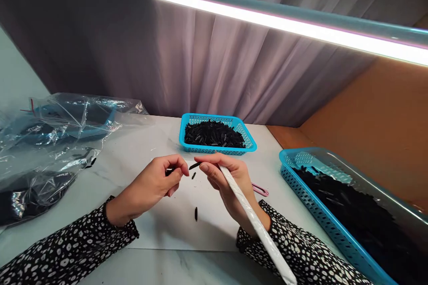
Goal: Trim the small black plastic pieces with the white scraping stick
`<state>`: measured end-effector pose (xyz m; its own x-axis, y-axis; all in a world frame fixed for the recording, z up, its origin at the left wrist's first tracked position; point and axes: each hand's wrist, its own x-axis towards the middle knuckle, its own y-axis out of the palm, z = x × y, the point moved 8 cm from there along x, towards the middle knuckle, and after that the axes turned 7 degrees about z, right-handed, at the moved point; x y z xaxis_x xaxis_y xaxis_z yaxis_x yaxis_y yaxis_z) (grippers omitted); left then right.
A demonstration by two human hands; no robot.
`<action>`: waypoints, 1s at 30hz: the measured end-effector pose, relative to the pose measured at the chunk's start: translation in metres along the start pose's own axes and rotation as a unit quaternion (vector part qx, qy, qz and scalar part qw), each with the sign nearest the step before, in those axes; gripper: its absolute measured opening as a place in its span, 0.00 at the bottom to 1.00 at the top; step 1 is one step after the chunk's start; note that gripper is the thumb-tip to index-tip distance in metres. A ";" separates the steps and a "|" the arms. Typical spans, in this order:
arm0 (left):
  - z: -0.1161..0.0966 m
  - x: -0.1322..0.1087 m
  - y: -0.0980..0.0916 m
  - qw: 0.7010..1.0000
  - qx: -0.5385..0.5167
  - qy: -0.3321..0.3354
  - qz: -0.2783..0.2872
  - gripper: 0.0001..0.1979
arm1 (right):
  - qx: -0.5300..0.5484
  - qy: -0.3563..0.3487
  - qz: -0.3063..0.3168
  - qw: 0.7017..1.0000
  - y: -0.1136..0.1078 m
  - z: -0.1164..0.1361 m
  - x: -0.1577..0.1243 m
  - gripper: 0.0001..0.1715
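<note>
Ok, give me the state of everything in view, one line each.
left hand: pinched shut on a small black piece.
right hand: shut on the white wrapped stick.
small blue basket: heaped with black pieces.
large blue basket: filled with black pieces.
plastic bags: crumpled, lying on the table.
light tube: lit.
loose piece: lying flat on the table.
</note>
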<state>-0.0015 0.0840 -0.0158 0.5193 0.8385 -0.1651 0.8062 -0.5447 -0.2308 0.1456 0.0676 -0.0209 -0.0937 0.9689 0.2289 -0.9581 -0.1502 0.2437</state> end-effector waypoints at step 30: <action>-0.007 -0.006 -0.005 0.995 -0.094 0.011 -0.038 0.18 | 0.160 0.112 0.047 0.980 0.015 -0.011 -0.003 0.23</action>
<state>-0.0065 0.0813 -0.0073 0.4598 0.8781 -0.1323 0.8808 -0.4699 -0.0574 0.1281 0.0648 -0.0286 -0.2696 0.9611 0.0603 -0.8115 -0.2604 0.5232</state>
